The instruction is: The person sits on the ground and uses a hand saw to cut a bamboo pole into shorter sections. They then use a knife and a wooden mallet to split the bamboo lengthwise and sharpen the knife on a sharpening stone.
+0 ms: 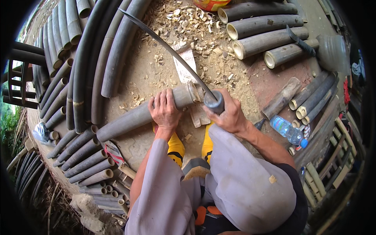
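Note:
A thick dark bamboo pole (135, 118) lies aslant on the ground in front of me. My left hand (165, 111) presses on it from above, fingers wrapped over its upper side. At the pole's right end the skin is pared to pale wood, and a pale block lies beneath. Just right of that end, my right hand (229, 114) grips the dark, round-ended handle of a knife (172, 51). Its long, thin, curved blade reaches up and left above the ground. Whether the blade's base touches the pole, I cannot tell.
Wood shavings (196, 25) litter the ground ahead. Long curved bamboo poles (121, 47) and many cut pieces lie at left. More bamboo pieces (270, 41) lie at upper right, with a second curved knife (299, 41) on them. A plastic bottle (289, 131) lies right of my forearm.

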{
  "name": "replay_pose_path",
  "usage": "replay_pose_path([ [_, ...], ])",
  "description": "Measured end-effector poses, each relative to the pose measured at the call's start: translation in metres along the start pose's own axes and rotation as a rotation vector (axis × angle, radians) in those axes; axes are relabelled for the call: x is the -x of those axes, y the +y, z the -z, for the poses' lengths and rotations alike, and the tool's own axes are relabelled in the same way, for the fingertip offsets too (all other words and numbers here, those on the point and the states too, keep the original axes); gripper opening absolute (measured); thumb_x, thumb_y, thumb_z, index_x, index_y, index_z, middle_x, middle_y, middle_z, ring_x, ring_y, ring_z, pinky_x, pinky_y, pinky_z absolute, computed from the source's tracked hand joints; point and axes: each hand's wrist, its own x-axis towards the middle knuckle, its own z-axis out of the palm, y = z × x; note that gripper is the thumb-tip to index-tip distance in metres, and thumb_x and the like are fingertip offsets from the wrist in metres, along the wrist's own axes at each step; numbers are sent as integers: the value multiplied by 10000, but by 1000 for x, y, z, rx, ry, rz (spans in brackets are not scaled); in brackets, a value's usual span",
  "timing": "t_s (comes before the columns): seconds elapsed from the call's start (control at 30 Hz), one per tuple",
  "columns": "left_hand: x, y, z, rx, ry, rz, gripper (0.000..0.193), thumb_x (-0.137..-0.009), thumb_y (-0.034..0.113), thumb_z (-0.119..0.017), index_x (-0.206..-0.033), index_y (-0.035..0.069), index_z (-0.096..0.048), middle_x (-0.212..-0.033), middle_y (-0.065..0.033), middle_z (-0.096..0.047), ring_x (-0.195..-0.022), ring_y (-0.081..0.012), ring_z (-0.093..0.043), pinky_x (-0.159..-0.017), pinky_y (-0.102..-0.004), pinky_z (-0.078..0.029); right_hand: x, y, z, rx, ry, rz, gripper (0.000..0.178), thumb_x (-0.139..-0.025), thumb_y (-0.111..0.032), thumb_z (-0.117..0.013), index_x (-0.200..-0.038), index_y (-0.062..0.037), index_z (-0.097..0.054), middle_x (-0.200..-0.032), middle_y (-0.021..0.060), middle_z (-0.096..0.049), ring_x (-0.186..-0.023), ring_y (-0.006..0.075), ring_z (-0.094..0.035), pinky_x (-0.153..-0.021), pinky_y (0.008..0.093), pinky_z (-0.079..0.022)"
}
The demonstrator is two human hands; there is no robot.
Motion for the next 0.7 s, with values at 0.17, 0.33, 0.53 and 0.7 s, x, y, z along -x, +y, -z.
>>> replay_pose_path([
  [0.17, -1, 1, -1, -58, 13, -33, 642, -591, 249, -799, -1175, 89, -585, -1121, -63, -635, -1082, -225, -596, -983, -412, -378, 18, 65, -10, 206, -400, -354, 340, -819, -111, -703, -1033, 28, -478, -853, 209, -670, -685, 302, -695, -533, 322, -579],
  [0.33, 1, 2, 0, -9, 55, 12, 620, -613, 202, -768, -1191, 78, -581, -1132, -63, -630, -1084, -221, -587, -984, -423, -376, 10, 32, 7, 52, -235, -232, 340, -831, -126, -687, -1047, 33, -477, -834, 237, -671, -706, 328, -707, -592, 376, -591],
  [0.53, 0, 2, -3, -49, 28, -20, 640, -599, 199, -778, -1196, 82, -580, -1132, -59, -629, -1086, -219, -585, -983, -418, -373, 26, 59, -20, 167, -273, -204, 402, -775, -114, -760, -1021, 23, -473, -806, 204, -663, -718, 319, -704, -544, 358, -554],
  [0.7, -8, 0, 7, 35, -106, -3, 685, -580, 163, -783, -1224, 95, -557, -1154, -50, -616, -1118, -212, -560, -996, -424, -352, 9, 48, -7, 177, -372, -299, 390, -821, -114, -692, -1077, 17, -429, -809, 255, -650, -718, 394, -680, -617, 446, -558],
])
